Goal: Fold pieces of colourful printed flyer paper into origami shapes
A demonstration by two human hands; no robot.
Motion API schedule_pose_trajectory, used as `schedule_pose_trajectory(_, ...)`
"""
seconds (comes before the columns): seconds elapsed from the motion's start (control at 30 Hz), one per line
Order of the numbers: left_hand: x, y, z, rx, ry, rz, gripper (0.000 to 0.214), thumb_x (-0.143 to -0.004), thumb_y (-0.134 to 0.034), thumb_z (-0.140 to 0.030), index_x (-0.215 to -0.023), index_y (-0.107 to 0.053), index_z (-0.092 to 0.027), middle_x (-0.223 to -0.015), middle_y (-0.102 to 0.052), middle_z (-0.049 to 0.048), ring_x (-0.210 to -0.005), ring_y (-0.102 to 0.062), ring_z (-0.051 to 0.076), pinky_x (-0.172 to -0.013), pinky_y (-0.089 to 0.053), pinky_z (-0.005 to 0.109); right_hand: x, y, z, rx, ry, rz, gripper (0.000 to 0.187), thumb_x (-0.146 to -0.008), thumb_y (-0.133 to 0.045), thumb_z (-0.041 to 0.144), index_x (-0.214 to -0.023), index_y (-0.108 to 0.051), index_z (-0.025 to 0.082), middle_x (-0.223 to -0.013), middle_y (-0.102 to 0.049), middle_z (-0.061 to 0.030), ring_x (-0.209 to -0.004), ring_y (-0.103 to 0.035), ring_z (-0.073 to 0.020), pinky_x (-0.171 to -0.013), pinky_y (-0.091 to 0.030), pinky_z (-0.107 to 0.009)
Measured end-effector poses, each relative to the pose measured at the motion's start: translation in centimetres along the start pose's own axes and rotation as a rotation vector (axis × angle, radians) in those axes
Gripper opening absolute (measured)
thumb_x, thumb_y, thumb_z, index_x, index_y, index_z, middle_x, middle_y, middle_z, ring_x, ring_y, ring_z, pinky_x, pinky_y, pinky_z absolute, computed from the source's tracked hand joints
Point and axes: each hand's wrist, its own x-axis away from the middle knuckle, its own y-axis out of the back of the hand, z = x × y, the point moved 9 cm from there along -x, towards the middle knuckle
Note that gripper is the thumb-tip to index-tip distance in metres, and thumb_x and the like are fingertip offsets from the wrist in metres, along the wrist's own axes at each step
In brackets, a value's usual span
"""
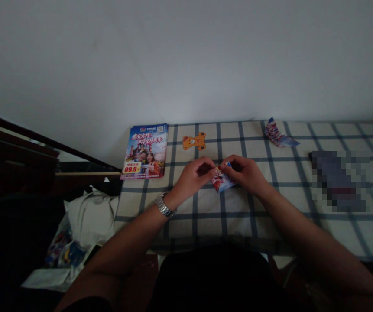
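Both hands meet over the checked cloth, pinching a small piece of folded printed paper (224, 184) with blue, white and red print. My left hand (196, 174) grips its upper left edge between thumb and fingers. On the other side, my right hand (245, 173) holds the upper right edge, thumb and fingers closed. The paper tapers toward a lower point below the fingertips; the part under the fingers is hidden. Another folded printed paper (279, 136) stands farther back to the right, with similar colours.
A stack of printed flyers (144, 151) lies at the back left, with a bear-shaped cutout (194, 141) beside it. A pixelated dark object (338, 182) rests at the right. The checked tablecloth (180, 221) ends at a wall (205, 60). White bags (90, 214) sit below left.
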Motion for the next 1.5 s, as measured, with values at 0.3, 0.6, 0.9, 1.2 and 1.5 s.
schedule_pose_trajectory(0.3,-0.1,0.1,0.4,0.018,0.043,0.003,0.021,-0.096,-0.074,-0.038,-0.094,-0.068,-0.018,-0.087,-0.072,0.0019,-0.076,-0.069,0.013,-0.070,-0.055,0.024,-0.1,0.3,0.2,-0.032,0.036,-0.008,0.030,-0.092,-0.077,0.049,-0.108,-0.076,0.024,-0.098,-0.079,-0.0042,-0.087,-0.072,-0.0207,-0.077,-0.057,-0.033)
schedule_pose_trajectory(0.6,-0.2,0.7,0.0,0.046,0.012,-0.080,0.023,-0.097,-0.074,-0.038,-0.092,-0.062,-0.019,-0.087,-0.067,0.0003,-0.079,-0.064,0.013,-0.073,-0.052,0.024,-0.1,1.3,0.5,-0.017,0.050,-0.136,0.028,-0.091,-0.077,0.050,-0.097,-0.074,0.023,-0.091,-0.077,-0.0043,-0.082,-0.070,-0.0206,-0.072,-0.055,-0.032)
schedule_pose_trajectory(0.9,0.3,0.3,-0.9,-0.008,-0.060,-0.066,0.028,-0.099,-0.071,-0.033,-0.125,-0.067,-0.023,-0.115,-0.072,0.0066,-0.102,-0.071,0.017,-0.089,-0.059,0.029,0.2,0.6,0.6,0.114,0.053,-0.070,0.027,-0.093,-0.073,0.049,-0.094,-0.073,0.022,-0.082,-0.075,-0.0019,-0.071,-0.066,-0.0181,-0.066,-0.050,-0.030)
schedule_pose_trajectory(1.2,0.2,2.0,-0.6,-0.041,-0.044,-0.209,0.020,-0.097,-0.074,-0.037,-0.106,-0.073,-0.019,-0.103,-0.077,0.0062,-0.091,-0.074,0.016,-0.082,-0.062,0.028,0.0,0.7,0.3,0.001,0.020,-0.083,0.035,-0.090,-0.077,0.053,-0.107,-0.077,0.023,-0.098,-0.080,-0.0061,-0.086,-0.073,-0.0225,-0.075,-0.057,-0.034)
schedule_pose_trajectory(1.5,0.2,2.2,-0.6,-0.024,-0.033,-0.222,0.022,-0.096,-0.076,-0.038,-0.106,-0.073,-0.018,-0.103,-0.078,0.0065,-0.091,-0.074,0.016,-0.081,-0.062,0.027,-0.1,1.4,-0.1,-0.079,-0.008,-0.131,0.036,-0.088,-0.078,0.057,-0.089,-0.078,0.021,-0.084,-0.079,-0.0043,-0.077,-0.069,-0.0191,-0.071,-0.056,-0.031)
